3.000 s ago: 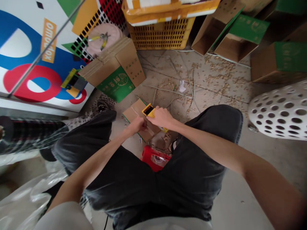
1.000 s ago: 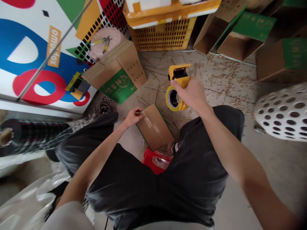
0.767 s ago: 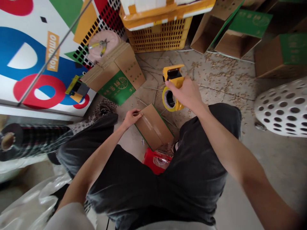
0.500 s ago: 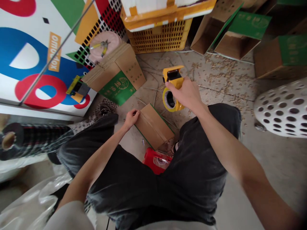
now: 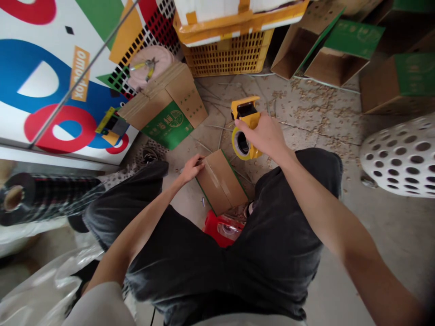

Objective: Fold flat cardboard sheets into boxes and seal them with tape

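A brown cardboard box (image 5: pixel 222 183) with green sides stands on the floor between my legs, a strip of clear tape along the seam of its upper face. My left hand (image 5: pixel 193 168) grips the box at its far left corner, fingers bent over the edge. Off to the right and clear of the box, my right hand (image 5: pixel 269 136) is wrapped around a yellow tape dispenser (image 5: pixel 249 118). A roll of clear tape (image 5: pixel 240 143) with a yellow rim sits in the dispenser.
Flattened cartons (image 5: pixel 170 106) lean at the far left beside a pink stool (image 5: pixel 151 68) with pliers. A yellow crate (image 5: pixel 227 54) and open boxes (image 5: pixel 343 59) line the back. A red case (image 5: pixel 220 228) lies near me; a white perforated basket (image 5: pixel 401 156) stands right.
The box has turned slightly and shifted a little to the right, with my left hand moving along on its corner. My right hand and the tape dispenser have hardly moved.
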Motion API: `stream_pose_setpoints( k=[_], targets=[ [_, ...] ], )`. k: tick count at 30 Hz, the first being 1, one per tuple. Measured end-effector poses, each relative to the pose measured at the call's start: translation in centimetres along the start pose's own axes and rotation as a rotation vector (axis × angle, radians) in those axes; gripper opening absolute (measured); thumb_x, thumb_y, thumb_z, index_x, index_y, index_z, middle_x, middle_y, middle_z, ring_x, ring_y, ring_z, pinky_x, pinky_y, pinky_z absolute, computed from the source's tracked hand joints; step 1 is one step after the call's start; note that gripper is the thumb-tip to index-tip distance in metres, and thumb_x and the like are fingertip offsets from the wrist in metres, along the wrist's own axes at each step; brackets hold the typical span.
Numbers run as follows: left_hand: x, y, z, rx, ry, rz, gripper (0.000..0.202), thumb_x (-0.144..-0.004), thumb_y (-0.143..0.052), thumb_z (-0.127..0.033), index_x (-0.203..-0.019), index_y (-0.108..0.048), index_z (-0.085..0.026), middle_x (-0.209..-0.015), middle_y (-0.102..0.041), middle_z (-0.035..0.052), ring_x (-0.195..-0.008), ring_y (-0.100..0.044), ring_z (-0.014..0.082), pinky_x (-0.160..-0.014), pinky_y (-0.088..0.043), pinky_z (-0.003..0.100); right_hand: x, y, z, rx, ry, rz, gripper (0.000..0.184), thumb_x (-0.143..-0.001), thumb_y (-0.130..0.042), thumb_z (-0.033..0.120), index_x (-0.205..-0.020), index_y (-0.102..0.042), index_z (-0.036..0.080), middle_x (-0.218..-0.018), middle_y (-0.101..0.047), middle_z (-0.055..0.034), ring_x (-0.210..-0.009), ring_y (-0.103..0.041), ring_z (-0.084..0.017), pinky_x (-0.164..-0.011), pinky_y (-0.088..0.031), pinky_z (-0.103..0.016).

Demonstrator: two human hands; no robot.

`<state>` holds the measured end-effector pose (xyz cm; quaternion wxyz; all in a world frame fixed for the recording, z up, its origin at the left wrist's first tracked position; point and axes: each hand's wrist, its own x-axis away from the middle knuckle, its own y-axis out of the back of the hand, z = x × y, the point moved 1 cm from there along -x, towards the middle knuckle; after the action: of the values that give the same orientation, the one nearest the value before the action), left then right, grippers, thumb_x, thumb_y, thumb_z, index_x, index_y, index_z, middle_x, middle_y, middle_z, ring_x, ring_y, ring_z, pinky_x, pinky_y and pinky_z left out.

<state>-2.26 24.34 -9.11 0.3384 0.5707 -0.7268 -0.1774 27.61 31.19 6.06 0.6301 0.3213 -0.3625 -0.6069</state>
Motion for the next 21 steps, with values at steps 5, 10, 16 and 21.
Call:
stream_pose_setpoints(
  k=[5, 10, 16, 21],
  targets=[
    [0.1, -0.09, -0.33, 0.024, 0.012, -0.013, 0.031, -0.088, -0.061, -0.025, -0.117, -0.071, -0.022, -0.129, -0.075, 0.0096, -0.119, -0.066, 0.03, -0.112, -0.046, 0.047, -0.08, -0.28, -0.26, -0.008, 0.01, 0.0, 0.083, -0.097, -0.049, 0.08, -0.135, -0.058, 0.006, -0.116, -0.069, -0.0271, -0.124, -0.065, -0.048, -0.1, -0.052, -0.064],
    [0.17, -0.39, -0.51, -0.002, 0.031, -0.036, 0.022, -0.096, -0.057, -0.033, -0.109, -0.07, -0.023, -0.123, -0.076, 0.0087, -0.116, -0.067, 0.0284, -0.108, -0.049, 0.043, -0.09, -0.5, -0.41, -0.016, 0.041, -0.003, 0.083, -0.098, -0.047, 0.08, -0.134, -0.059, 0.007, -0.117, -0.069, -0.0278, -0.126, -0.064, -0.046, -0.102, -0.052, -0.062],
    [-0.01, -0.33, -0.23, 0.029, -0.01, -0.01, 0.023, -0.095, -0.056, -0.03, -0.113, -0.069, -0.023, -0.126, -0.076, 0.0092, -0.115, -0.068, 0.0271, -0.107, -0.051, 0.042, 0.18, -0.13, 0.09, 0.03, 0.024, 0.044, 0.081, -0.1, -0.043, 0.078, -0.136, -0.058, 0.007, -0.12, -0.069, -0.029, -0.127, -0.063, -0.046, -0.103, -0.051, -0.061],
    [-0.22, -0.02, 0.39, -0.011, -0.085, 0.04, 0.036, -0.088, -0.055, -0.022, -0.122, -0.067, -0.02, -0.132, -0.073, 0.013, -0.121, -0.066, 0.0292, -0.112, -0.049, 0.047, 0.29, -0.04, 0.18, 0.01, 0.011, 0.019, 0.083, -0.097, -0.051, 0.079, -0.134, -0.06, 0.006, -0.119, -0.069, -0.0279, -0.124, -0.065, -0.046, -0.103, -0.052, -0.061]
  ],
)
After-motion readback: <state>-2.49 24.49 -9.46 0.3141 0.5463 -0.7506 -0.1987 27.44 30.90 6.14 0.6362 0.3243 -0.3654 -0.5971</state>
